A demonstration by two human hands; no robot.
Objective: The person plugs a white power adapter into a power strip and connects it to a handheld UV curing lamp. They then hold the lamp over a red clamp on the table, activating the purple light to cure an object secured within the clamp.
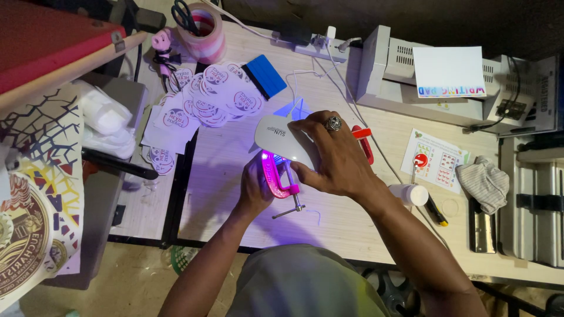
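Curing is judged underway: a white lamp (288, 141) is pressed down by the right hand (332, 155), fingers spread, while a red clamp (276, 179) is gripped by the left hand (254, 191); removal remains.

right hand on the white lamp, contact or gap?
Touching. Head view shows the right hand lying flat on the white lamp, fingers spread over its top with no gap.
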